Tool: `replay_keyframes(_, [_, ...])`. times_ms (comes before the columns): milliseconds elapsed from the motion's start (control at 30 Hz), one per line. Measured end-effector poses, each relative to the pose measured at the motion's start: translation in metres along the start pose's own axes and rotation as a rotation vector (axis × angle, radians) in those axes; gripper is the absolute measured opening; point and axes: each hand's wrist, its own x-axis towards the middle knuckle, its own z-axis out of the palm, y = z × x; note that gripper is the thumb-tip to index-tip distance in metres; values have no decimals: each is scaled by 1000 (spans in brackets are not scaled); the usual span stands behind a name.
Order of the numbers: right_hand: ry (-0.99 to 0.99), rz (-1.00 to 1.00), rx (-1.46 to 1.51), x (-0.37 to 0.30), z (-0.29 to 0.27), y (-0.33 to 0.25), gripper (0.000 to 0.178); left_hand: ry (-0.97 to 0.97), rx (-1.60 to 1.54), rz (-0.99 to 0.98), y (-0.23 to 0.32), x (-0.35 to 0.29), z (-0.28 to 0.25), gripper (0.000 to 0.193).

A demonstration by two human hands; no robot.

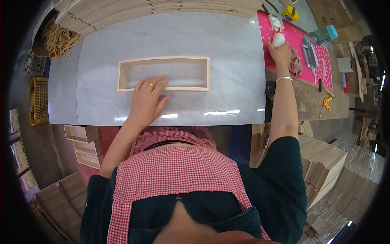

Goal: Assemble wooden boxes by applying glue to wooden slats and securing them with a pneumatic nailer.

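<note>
A rectangular frame of pale wood (163, 60) lies on the grey marbled tabletop (170, 36), whose surface shows inside it. Over the frame's near side reaches my left hand (147, 99), fingers stretched and apart, a gold ring on one of them. Whether its fingertips press on the wood I cannot tell. Out to the right, my right hand (281, 56) is wrapped round the lower part of a white squeeze bottle (278, 40) with a red tip. That bottle is above a pink sheet (270, 53). A crumpled brownish cloth (295, 63) lies beside the right hand.
Stacked wooden strips (162, 7) line the table's far edge. Wood shavings (61, 38) fill a container at the far left. On the right are a blue-capped bottle (325, 34), a yellow container (290, 14) and an orange clip-like tool (327, 103). Wooden boxes (87, 146) stand below left.
</note>
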Motion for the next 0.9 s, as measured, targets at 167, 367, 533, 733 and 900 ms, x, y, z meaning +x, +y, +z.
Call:
replay_keyframes(167, [54, 106, 190, 12, 9, 22, 75, 34, 22, 6, -2, 0, 10, 31])
replay_keyframes(367, [144, -10, 1142, -50, -47, -7, 69, 117, 24, -16, -2, -8, 30, 26])
replay_keyframes(533, [66, -128, 1401, -175, -89, -96, 58, 237, 101, 37, 7, 4, 44, 35])
replay_keyframes(733, [-370, -204, 1304, -293, -57, -146, 52, 257, 81, 102, 9, -48, 43, 41])
replay_keyframes(900, [-537, -469, 1125, -330, -49, -179, 52, 233, 19, 150, 0, -71, 54, 47])
